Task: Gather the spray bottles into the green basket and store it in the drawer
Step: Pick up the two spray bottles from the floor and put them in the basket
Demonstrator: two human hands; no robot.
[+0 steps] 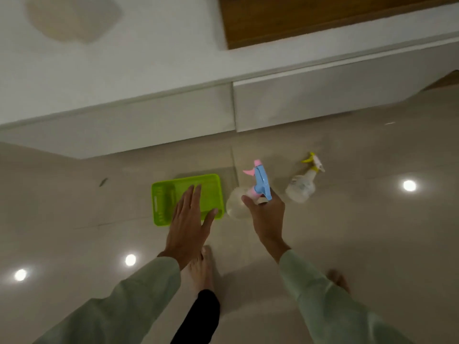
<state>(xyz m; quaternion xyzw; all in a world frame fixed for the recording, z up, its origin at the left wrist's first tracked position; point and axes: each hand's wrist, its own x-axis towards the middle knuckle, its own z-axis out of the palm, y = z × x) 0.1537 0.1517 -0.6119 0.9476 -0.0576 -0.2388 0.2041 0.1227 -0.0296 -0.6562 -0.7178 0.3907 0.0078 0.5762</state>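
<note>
Overhead, a glossy beige tiled floor (347, 244) meets a low white cabinet with flat drawer fronts (310, 100), and a shallow lime-green slotted plastic basket (164, 194) lies empty on the tiles just before it. Above the basket's near right part, the left hand (187, 224) hovers flat with fingers extended, gripping nothing, while the right hand (269, 217) is wrapped around the neck of a clear round spray bottle with a blue-and-pink trigger head (259, 181), held just right of the basket. Farther right, apart from both, a translucent white spray bottle with a yellow-and-white trigger head (301, 186) stands on the floor.
</note>
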